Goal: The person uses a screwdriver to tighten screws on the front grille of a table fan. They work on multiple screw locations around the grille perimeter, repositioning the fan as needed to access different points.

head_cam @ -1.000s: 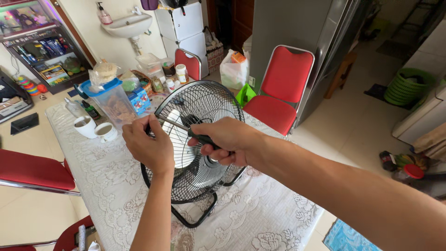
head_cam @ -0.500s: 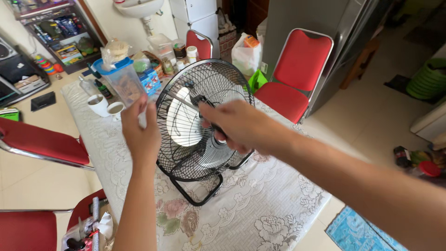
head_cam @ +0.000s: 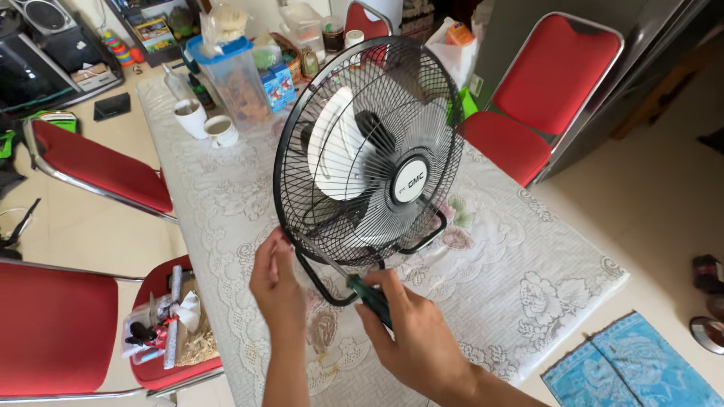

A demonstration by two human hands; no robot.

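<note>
A black desk fan point(head_cam: 369, 151) with a round wire grille stands upright on a table covered by a white lace cloth point(head_cam: 528, 279). My right hand point(head_cam: 411, 335) grips a green-handled screwdriver point(head_cam: 368, 295), whose metal shaft points up-left at the lower edge of the grille. My left hand point(head_cam: 275, 283) rests with its fingertips on the bottom-left rim of the grille, just beside the fan's black tube stand.
Two white cups point(head_cam: 204, 124), a clear plastic container with a blue lid point(head_cam: 230, 75) and jars crowd the table's far end. Red chairs point(head_cam: 554, 90) stand right and left; one point(head_cam: 170, 332) holds small tools. A blue mat point(head_cam: 633, 369) lies on the floor.
Both hands dropped from the upper part of the grille to its bottom rim. The screwdriver now points at the lower edge. The view has moved closer and lower over the fan.
</note>
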